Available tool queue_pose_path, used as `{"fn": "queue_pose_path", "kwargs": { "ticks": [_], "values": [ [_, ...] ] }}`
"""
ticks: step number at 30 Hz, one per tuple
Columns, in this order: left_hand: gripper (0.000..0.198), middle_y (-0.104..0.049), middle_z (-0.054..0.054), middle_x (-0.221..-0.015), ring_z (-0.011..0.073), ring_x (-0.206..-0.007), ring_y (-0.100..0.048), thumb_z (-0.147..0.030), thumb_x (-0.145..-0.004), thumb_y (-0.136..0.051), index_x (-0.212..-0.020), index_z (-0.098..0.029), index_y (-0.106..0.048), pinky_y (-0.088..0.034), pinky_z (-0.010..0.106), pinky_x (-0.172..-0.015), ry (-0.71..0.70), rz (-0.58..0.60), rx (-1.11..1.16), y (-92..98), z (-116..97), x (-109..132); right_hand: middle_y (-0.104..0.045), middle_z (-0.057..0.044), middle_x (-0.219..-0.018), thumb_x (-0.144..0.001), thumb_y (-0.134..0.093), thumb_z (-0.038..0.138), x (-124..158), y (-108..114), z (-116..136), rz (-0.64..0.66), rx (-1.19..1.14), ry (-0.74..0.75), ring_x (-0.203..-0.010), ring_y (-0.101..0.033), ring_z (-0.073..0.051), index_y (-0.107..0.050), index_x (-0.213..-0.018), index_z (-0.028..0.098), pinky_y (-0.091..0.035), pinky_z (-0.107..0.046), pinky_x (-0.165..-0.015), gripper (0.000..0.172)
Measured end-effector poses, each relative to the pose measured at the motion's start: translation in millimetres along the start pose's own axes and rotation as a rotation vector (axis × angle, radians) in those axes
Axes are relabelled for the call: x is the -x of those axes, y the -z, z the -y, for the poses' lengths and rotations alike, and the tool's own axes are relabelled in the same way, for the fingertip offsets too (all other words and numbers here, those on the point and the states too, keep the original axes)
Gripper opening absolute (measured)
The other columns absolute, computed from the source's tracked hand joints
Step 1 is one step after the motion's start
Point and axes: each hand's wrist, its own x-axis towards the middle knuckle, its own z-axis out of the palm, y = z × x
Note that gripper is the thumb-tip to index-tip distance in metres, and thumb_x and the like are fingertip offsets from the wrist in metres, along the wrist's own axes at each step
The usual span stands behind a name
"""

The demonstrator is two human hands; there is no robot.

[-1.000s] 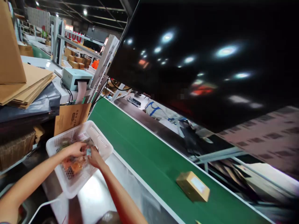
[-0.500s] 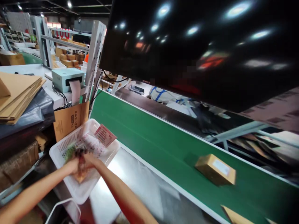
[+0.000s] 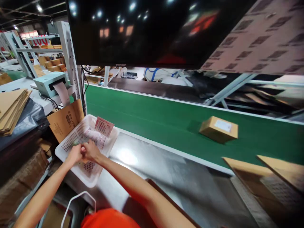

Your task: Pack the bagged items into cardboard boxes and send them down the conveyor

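Both hands meet above a white perforated plastic basket. My left hand has its fingers curled against those of my right hand, which is also closed. Whatever they pinch between them is mostly covered; a bit of orange-tan shows just below the fingers. Under and behind the hands lies a whitish-pink wrapped bundle, with a spot of green to its left. A pink printed card leans at the basket's back right rim.
A green conveyor belt runs behind the metal worktop, carrying a taped carton. Open box flaps rise at right. A label printer, cardboard stack and upright cardboard piece stand left. A large screen hangs overhead.
The view has turned down and rightward, bringing more of the worktop and box flaps in. The hands stay together over the basket, less blurred now. The orange-tan item shows less.
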Motion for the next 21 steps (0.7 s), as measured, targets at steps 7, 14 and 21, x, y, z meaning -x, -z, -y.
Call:
{"fn": "queue_pose_path", "kwargs": {
  "ticks": [7, 14, 21],
  "values": [
    [0.008, -0.079, 0.009, -0.104, 0.0264, -0.102, -0.074, -0.025, -0.098, -0.063, -0.103, -0.023, -0.069, -0.053, 0.032, -0.084, -0.311, -0.297, -0.332, 65.5, -89.9, 61.6, -0.056, -0.015, -0.139, -0.090, -0.079, 0.031, 73.7, 110.0, -2.1, -0.283, 0.016, 0.214, -0.119, -0.057, -0.030, -0.068, -0.133, 0.023, -0.056, -0.038, -0.090, 0.045],
    [0.019, -0.073, 0.010, -0.113, 0.0263, -0.109, -0.068, -0.012, -0.095, -0.059, -0.108, -0.022, -0.069, -0.058, 0.033, -0.087, -0.969, -0.111, -0.229, -45.2, -211.7, 126.8, -0.054, -0.016, -0.144, -0.093, -0.068, 0.015, 305.8, 96.1, -68.7, -0.810, 0.164, -0.020, -0.126, -0.060, -0.031, -0.067, -0.138, 0.028, -0.060, -0.046, -0.100, 0.046],
    [0.039, -0.075, 0.013, -0.121, 0.0287, -0.100, -0.076, -0.020, -0.082, -0.082, -0.120, -0.019, -0.074, -0.062, 0.035, -0.083, -1.201, 0.544, -0.230, -156.2, -245.1, 123.4, -0.063, -0.018, -0.142, -0.089, -0.071, 0.027, 417.2, 17.2, -127.2, -0.461, -0.173, -0.360, -0.133, -0.063, -0.036, -0.075, -0.128, 0.022, -0.055, -0.058, -0.111, 0.040]
  ]
}}
